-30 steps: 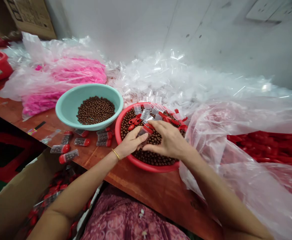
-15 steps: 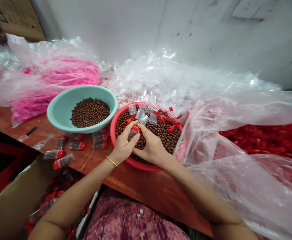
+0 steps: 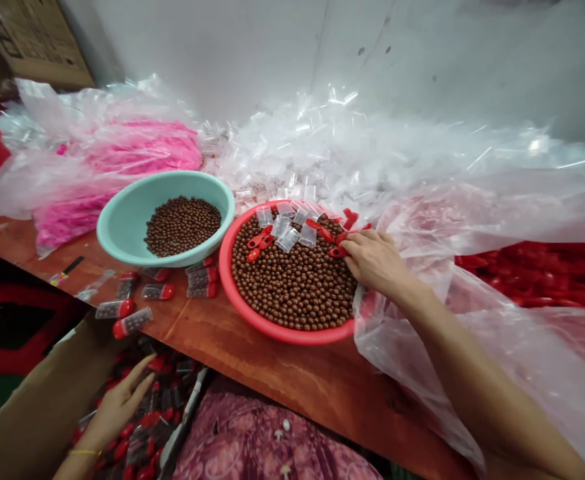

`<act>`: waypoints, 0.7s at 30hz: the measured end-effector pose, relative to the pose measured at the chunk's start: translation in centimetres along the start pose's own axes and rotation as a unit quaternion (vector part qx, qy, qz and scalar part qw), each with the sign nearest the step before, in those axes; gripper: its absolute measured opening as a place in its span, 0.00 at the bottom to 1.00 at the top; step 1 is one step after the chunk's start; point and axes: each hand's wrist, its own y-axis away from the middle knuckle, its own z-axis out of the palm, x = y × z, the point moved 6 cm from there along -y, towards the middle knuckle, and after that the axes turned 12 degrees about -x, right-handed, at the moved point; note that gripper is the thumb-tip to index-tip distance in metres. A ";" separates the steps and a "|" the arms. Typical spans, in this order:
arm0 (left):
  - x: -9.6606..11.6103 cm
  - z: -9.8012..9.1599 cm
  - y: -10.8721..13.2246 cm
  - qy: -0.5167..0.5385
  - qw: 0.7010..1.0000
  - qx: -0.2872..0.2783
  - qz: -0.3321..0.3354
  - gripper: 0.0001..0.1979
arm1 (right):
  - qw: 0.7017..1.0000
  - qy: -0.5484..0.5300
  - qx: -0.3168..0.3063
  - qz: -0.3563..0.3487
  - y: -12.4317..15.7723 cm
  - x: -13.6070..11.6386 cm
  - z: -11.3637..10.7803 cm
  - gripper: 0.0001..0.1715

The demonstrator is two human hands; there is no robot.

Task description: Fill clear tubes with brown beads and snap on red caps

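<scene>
A red basin (image 3: 277,330) of brown balls sits at the table's front edge, with several clear tubes (image 3: 286,231) and red caps (image 3: 258,244) lying on the balls at its far side. My right hand (image 3: 372,261) rests on the basin's right rim, fingers curled onto a red cap (image 3: 338,252). My left hand (image 3: 119,403) hangs below the table edge with fingers stretched out, over a cardboard box (image 3: 32,407) holding several filled red-capped tubes (image 3: 152,417). It holds nothing.
A teal bowl (image 3: 127,223) of brown balls stands left of the basin. Several filled tubes (image 3: 132,321) lie on the wooden table (image 3: 292,380). Pink bagged goods (image 3: 137,157), a heap of clear tubes (image 3: 352,157) and a bag of red caps (image 3: 537,273) ring the work area.
My left hand left the basin and dropped to the box below the table, now open. My right hand moved from the basin's middle to the red caps at its right rim.
</scene>
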 end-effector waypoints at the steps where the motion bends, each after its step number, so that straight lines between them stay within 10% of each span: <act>1: -0.6 0.4 -0.2 -0.029 0.999 -0.026 -0.013 0.29 | 1.000 -0.009 0.015 -0.002 0.0 -0.3 -0.1 0.10; 5: 1.4 -0.9 -1.0 -0.206 0.973 -0.096 -0.045 0.22 | 0.994 -0.075 0.076 0.009 0.5 -1.3 -0.2 0.10; 10: 14.9 -6.6 -1.0 -0.237 0.955 -0.030 0.174 0.19 | 0.979 -0.163 0.124 -0.006 1.0 -2.3 0.3 0.10; 16: 32.0 -9.7 -4.5 -0.330 0.792 0.169 0.485 0.20 | 0.966 -0.214 0.145 -0.019 1.2 -2.4 0.6 0.09; 21: 38.4 -7.5 -10.3 -0.387 0.709 0.092 0.582 0.16 | 0.961 -0.223 0.162 -0.004 1.5 -2.1 0.5 0.09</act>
